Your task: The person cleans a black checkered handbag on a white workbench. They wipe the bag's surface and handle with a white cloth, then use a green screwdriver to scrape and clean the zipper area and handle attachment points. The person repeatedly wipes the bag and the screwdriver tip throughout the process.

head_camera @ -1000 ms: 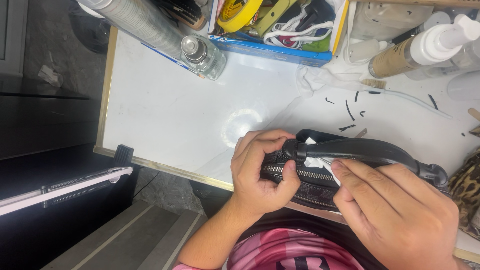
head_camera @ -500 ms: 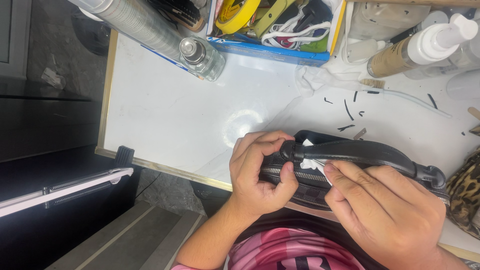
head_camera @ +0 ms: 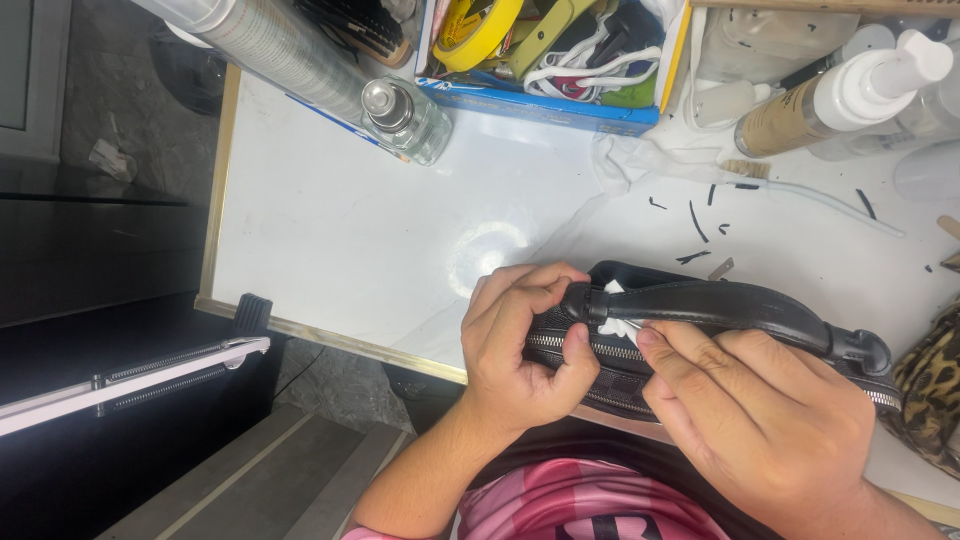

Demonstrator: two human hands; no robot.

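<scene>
A black leather bag with a padded handle and a silver zipper lies at the near edge of the white table. My left hand grips the bag's left end, thumb on the zipper and fingers curled over the handle's base. My right hand presses a small white cloth against the bag just under the handle. Part of the cloth is hidden by my fingers.
At the back stand a clear glass bottle, a blue box of tapes and tools, a pump bottle and a crumpled white rag. Small black scraps lie near a thin white brush. A leopard-print item sits at right.
My right hand's fingers have slid slightly left along the bag with the cloth. The left hand and bag have hardly moved.
</scene>
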